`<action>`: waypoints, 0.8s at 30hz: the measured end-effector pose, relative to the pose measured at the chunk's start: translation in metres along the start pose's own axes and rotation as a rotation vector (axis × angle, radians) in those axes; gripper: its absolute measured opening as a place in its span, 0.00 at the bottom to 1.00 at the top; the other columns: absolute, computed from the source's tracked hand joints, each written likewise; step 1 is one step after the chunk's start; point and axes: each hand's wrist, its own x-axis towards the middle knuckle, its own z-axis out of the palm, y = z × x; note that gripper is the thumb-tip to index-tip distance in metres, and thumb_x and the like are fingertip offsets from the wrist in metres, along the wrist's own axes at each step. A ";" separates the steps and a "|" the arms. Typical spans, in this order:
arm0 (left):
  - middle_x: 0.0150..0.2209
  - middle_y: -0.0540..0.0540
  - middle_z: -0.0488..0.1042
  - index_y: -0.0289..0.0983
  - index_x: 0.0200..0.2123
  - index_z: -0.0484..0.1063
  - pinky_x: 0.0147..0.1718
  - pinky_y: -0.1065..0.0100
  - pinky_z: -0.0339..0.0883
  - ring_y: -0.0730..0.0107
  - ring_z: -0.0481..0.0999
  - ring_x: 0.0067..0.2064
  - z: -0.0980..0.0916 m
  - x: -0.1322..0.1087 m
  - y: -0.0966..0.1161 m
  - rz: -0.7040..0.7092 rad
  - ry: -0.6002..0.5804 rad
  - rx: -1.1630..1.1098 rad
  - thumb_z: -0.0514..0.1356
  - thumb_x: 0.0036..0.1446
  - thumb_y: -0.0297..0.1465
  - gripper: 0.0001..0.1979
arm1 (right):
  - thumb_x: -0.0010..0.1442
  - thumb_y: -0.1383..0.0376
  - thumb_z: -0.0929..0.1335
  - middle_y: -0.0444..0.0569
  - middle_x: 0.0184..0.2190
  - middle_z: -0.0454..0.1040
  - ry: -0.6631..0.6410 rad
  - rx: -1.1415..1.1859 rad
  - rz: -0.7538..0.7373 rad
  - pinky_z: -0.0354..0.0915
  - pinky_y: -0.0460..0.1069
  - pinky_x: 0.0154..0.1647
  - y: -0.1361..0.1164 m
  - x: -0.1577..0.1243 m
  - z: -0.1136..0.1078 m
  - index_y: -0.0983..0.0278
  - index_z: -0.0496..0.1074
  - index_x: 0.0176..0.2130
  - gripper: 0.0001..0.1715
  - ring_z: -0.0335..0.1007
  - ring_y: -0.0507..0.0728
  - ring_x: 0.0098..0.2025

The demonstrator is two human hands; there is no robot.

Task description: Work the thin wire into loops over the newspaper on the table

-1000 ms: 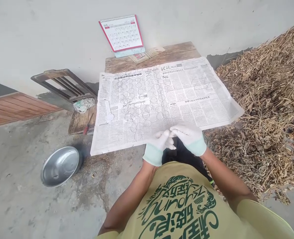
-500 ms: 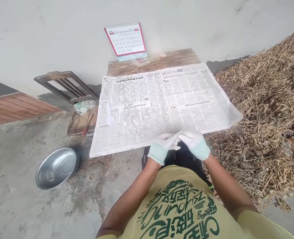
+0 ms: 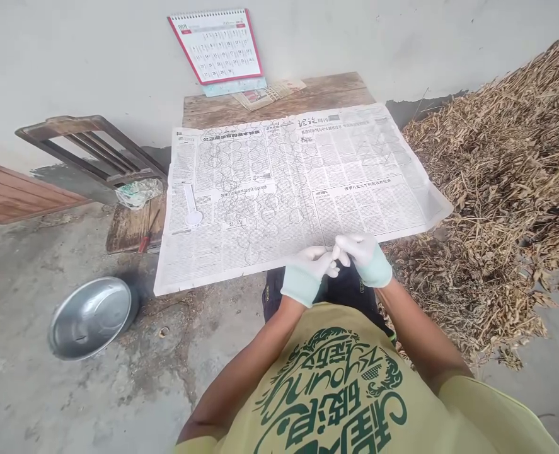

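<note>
My left hand (image 3: 310,271), in a white glove with a pale green cuff, is closed with its fingertips pinched together. My right hand (image 3: 362,255), gloved the same way, is closed too, and its fingertips meet those of the left. Whatever lies between the fingertips is too small to make out. Both hands are at the near edge of a spread newspaper (image 3: 364,214), above my lap. Many thin grey loops (image 3: 248,236) cover the paper's left and middle parts; I cannot tell whether they are wire or drawn lines. A white spoon-shaped piece (image 3: 193,218) lies on its left side.
The newspaper covers most of a wooden table (image 3: 326,88). A desk calendar (image 3: 220,53) stands at the back against the wall. To the left are a wooden chair (image 3: 118,230) with a red-handled tool (image 3: 144,243) and a metal basin (image 3: 92,318). Dry stalks (image 3: 487,189) are heaped on the right.
The view has shifted, so the table, chair and basin appear further left. My hands stay together at the paper's edge, with the right fingers raised slightly and pinched at the left fingertips.
</note>
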 end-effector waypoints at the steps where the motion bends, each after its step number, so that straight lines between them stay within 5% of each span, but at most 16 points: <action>1: 0.27 0.47 0.79 0.36 0.29 0.81 0.33 0.70 0.75 0.70 0.81 0.28 0.001 0.000 -0.001 -0.001 0.015 -0.002 0.68 0.60 0.35 0.10 | 0.66 0.58 0.69 0.41 0.16 0.65 0.017 -0.020 0.013 0.62 0.48 0.28 -0.003 0.000 0.001 0.63 0.76 0.22 0.23 0.61 0.51 0.22; 6: 0.27 0.48 0.77 0.35 0.29 0.79 0.35 0.67 0.77 0.71 0.80 0.26 0.006 -0.001 -0.006 -0.004 0.034 -0.074 0.66 0.61 0.30 0.08 | 0.65 0.58 0.68 0.41 0.16 0.67 0.138 -0.063 0.066 0.65 0.48 0.30 -0.007 0.000 0.010 0.62 0.76 0.23 0.20 0.64 0.51 0.22; 13: 0.30 0.45 0.81 0.34 0.34 0.81 0.38 0.66 0.80 0.69 0.82 0.30 0.004 -0.002 -0.002 -0.003 0.111 -0.187 0.67 0.60 0.32 0.07 | 0.60 0.58 0.71 0.48 0.36 0.83 0.331 -0.154 -0.059 0.74 0.53 0.45 0.026 -0.008 0.023 0.62 0.82 0.44 0.15 0.78 0.58 0.38; 17: 0.32 0.43 0.84 0.34 0.37 0.82 0.38 0.64 0.80 0.65 0.84 0.31 0.005 -0.001 -0.002 0.032 0.059 -0.186 0.67 0.60 0.35 0.09 | 0.65 0.58 0.68 0.49 0.44 0.84 0.383 -0.310 -0.144 0.73 0.56 0.55 0.040 -0.013 0.026 0.60 0.83 0.45 0.15 0.80 0.60 0.47; 24: 0.32 0.42 0.84 0.33 0.39 0.80 0.35 0.65 0.79 0.67 0.83 0.29 0.005 0.000 -0.003 -0.014 0.173 -0.143 0.70 0.59 0.36 0.11 | 0.70 0.60 0.64 0.47 0.37 0.84 0.443 -0.463 -0.121 0.75 0.54 0.53 0.032 -0.007 0.024 0.60 0.82 0.53 0.21 0.81 0.59 0.42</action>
